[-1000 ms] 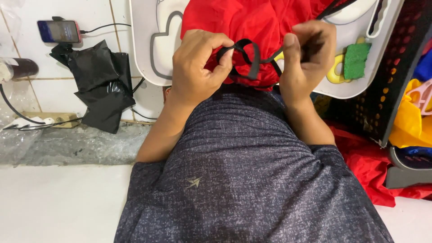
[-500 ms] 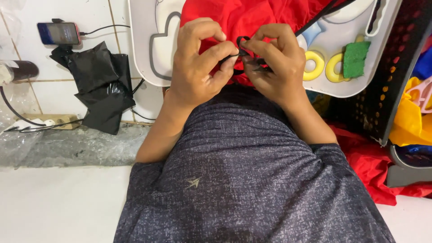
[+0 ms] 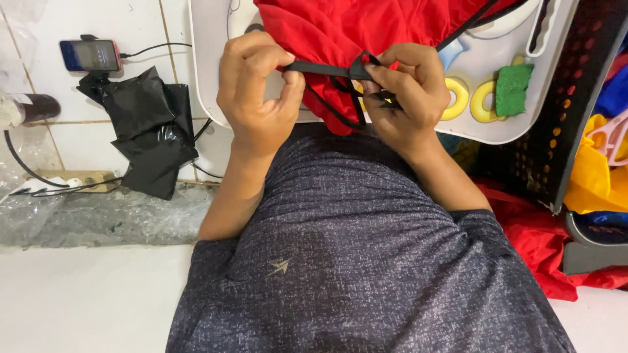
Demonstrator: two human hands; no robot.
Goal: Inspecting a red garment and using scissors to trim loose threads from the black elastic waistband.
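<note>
Both hands (image 3: 330, 91) pinch a black strap (image 3: 324, 68) taut over red fabric (image 3: 366, 26).

A small rectangular phone (image 3: 90, 55) with a lit bluish screen and reddish edge sits mounted at the upper left on the white tiled wall (image 3: 140, 26), above a crumpled black plastic bag (image 3: 152, 140).

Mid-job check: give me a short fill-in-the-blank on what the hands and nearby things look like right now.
1. Both hands pinch a thin black fabric strap lying against a ____ cloth.
2. The left hand and right hand stretch the strap ____ between them.
3. The square sponge on the white plastic tray is ____.

Missing words: red; taut; green
</note>
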